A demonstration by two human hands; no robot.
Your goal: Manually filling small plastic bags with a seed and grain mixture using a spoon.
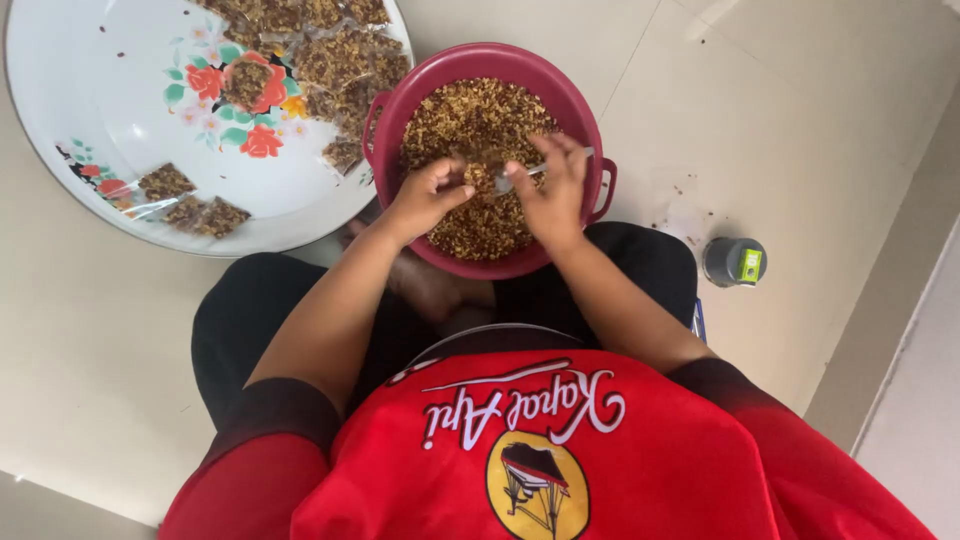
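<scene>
A big white tray (120, 120) with painted flowers lies at the left on the pale floor (800, 110), holding small clear packets (195, 212) of brown mix; just right of it, touching its rim, sits a dark red bowl (590, 125) full of the same crumbly mix (470, 115); the left hand (428, 195) hovers over the bowl, fingertips pinched together; beside it the right hand (553, 190) grips a spoon (530, 172) above the mix; a small grey jar (733, 262) stands far right.

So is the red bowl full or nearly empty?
Fairly full: brown crumbly mix covers the whole inside of the red bowl to just below its rim, and no bare bottom shows.
</scene>
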